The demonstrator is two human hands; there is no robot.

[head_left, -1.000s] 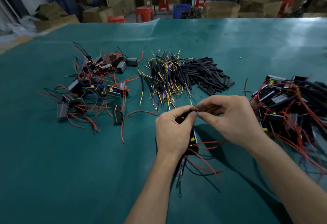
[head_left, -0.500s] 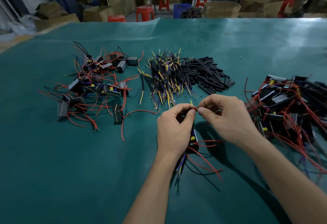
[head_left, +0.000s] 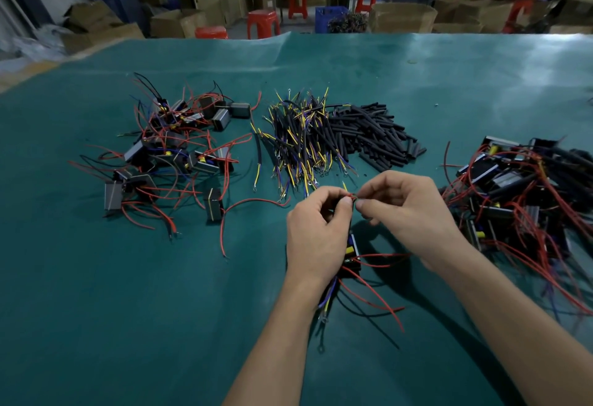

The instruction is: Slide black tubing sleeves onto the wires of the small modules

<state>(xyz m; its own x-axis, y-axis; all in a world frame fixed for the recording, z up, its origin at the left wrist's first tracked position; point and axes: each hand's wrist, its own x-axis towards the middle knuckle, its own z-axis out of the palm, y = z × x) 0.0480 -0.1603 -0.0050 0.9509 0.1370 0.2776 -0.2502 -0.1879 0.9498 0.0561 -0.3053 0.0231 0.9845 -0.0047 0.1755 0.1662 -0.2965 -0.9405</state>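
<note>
Green work mat (head_left: 96,309) in a cluttered workshop, wired parts heaped across it
The left hand (head_left: 316,232) and right hand (head_left: 407,213) meet fingertip to fingertip, both pinching a thin red wire (head_left: 352,195); the small module (head_left: 352,253) hangs under the left palm, just above the mat. Loose black tubing sleeves (head_left: 375,136) lie piled beyond the hands, well apart from them

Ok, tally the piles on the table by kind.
Module piles: 2
Wire pile: 1
Sleeve pile: 1
Total: 4
Not counted: the lone module being worked on.
</note>
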